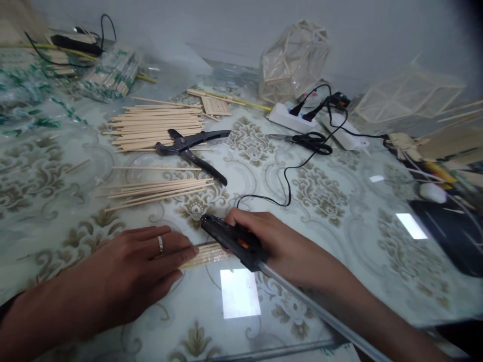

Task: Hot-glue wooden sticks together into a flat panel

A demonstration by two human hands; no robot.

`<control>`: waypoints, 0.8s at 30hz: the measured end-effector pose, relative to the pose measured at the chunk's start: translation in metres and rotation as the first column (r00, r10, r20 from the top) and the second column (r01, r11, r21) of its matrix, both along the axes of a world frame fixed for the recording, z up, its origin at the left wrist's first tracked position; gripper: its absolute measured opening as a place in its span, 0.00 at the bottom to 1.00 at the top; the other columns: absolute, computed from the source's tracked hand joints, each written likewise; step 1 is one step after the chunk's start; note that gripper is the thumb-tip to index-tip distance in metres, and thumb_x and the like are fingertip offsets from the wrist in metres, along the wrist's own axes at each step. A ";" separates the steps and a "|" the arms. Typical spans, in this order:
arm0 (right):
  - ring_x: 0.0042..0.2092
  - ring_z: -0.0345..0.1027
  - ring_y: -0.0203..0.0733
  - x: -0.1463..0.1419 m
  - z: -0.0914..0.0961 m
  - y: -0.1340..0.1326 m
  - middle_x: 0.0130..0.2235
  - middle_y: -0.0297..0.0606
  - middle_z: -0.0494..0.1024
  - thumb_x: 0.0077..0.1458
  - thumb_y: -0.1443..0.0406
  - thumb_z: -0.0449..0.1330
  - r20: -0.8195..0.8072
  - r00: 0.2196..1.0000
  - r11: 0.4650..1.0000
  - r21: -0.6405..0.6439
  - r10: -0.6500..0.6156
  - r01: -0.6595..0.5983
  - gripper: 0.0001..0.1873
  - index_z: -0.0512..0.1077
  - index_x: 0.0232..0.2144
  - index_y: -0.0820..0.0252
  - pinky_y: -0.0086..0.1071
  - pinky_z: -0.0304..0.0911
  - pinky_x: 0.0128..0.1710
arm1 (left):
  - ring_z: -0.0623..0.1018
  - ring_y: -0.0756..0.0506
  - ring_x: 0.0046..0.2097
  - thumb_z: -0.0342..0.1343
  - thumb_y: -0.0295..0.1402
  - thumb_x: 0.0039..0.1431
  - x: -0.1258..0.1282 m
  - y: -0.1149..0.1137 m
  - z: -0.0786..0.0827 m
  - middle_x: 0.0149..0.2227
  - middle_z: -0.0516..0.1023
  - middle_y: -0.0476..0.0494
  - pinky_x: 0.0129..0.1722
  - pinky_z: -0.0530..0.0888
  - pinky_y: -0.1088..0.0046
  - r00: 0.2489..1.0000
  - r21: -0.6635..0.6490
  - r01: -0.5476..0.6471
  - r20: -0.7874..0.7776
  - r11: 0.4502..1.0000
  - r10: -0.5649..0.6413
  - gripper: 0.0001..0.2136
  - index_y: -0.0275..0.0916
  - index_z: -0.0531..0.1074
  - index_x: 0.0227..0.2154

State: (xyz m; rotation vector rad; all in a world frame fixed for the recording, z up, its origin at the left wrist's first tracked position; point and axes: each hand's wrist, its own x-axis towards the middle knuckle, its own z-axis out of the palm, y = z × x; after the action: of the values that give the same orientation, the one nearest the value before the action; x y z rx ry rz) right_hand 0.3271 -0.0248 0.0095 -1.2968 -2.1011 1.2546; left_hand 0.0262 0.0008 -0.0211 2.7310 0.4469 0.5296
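Observation:
My left hand point(143, 271), a ring on one finger, lies with its fingers stretched out over a flat row of thin wooden sticks point(206, 255). The palm covers the row's left part. My right hand point(269, 241) is wrapped round a black hot glue gun point(232, 239), which lies over the right end of the row. A long, clear glue stick point(324, 311) runs from the gun's back toward the lower right. Whether the nozzle touches the sticks, I cannot tell. A thin black cord point(287, 186) leads away from near the gun.
Beyond my hands lie loose sticks point(162, 191), a larger stick pile point(151, 125), black pliers-like cutters point(192, 146) and scissors point(311, 142). A white power strip point(289, 119) stands near stick frames point(296, 60). Wrapped stick bundles point(113, 73) lie back left; a dark flat object point(449, 236) lies right.

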 end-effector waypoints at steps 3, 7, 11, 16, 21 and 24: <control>0.32 0.62 0.38 0.001 -0.001 0.000 0.31 0.27 0.70 0.61 0.70 0.62 0.000 1.000 1.000 -0.002 0.006 -0.006 0.10 0.64 0.34 0.53 0.33 0.54 0.33 | 0.86 0.44 0.48 0.48 0.28 0.80 0.002 0.000 0.000 0.49 0.86 0.43 0.47 0.85 0.67 0.999 0.003 -0.037 0.003 0.999 0.037 0.12 0.40 0.74 0.57; 0.32 0.62 0.38 0.001 -0.002 0.000 0.32 0.28 0.69 0.60 0.71 0.62 0.014 1.000 1.000 0.002 0.000 0.000 0.10 0.64 0.34 0.53 0.33 0.53 0.33 | 0.85 0.44 0.46 0.48 0.27 0.79 0.002 0.000 0.000 0.47 0.85 0.44 0.46 0.83 0.67 0.999 -0.022 -0.034 -0.012 0.999 0.034 0.11 0.41 0.74 0.53; 0.32 0.60 0.38 0.001 -0.001 0.000 0.31 0.27 0.68 0.60 0.70 0.62 0.010 1.000 1.000 -0.002 0.000 0.000 0.12 0.62 0.34 0.53 0.33 0.53 0.32 | 0.85 0.43 0.47 0.49 0.26 0.78 0.001 0.001 -0.003 0.48 0.84 0.42 0.45 0.83 0.67 1.000 -0.012 -0.012 -0.013 1.000 0.012 0.10 0.41 0.74 0.53; 0.32 0.60 0.38 0.000 -0.001 0.000 0.31 0.27 0.68 0.61 0.71 0.62 0.020 1.000 1.000 -0.008 -0.005 0.006 0.11 0.63 0.34 0.53 0.33 0.53 0.32 | 0.85 0.44 0.47 0.50 0.25 0.78 0.000 0.002 -0.005 0.47 0.84 0.44 0.47 0.81 0.68 1.000 -0.035 -0.015 -0.007 0.999 0.015 0.11 0.41 0.74 0.54; 0.32 0.59 0.37 -0.001 0.000 -0.001 0.31 0.27 0.67 0.62 0.69 0.62 0.019 1.000 1.000 -0.003 0.000 0.000 0.10 0.63 0.34 0.53 0.33 0.53 0.32 | 0.85 0.43 0.45 0.49 0.26 0.79 0.000 0.002 -0.001 0.47 0.85 0.43 0.43 0.82 0.68 1.000 -0.005 -0.021 0.001 1.000 0.021 0.10 0.41 0.75 0.52; 0.32 0.60 0.37 0.000 -0.001 -0.001 0.31 0.27 0.68 0.62 0.70 0.62 0.020 1.000 1.000 -0.007 0.003 -0.003 0.10 0.63 0.34 0.53 0.32 0.53 0.33 | 0.85 0.43 0.46 0.50 0.25 0.78 -0.001 0.001 -0.001 0.48 0.85 0.42 0.43 0.83 0.69 1.000 0.005 -0.013 0.018 1.000 0.013 0.10 0.40 0.76 0.52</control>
State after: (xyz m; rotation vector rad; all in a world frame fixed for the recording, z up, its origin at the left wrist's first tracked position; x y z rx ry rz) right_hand 0.3275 -0.0260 0.0082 -1.3148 -2.1147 1.2571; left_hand 0.0257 0.0016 -0.0220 2.7283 0.4593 0.5587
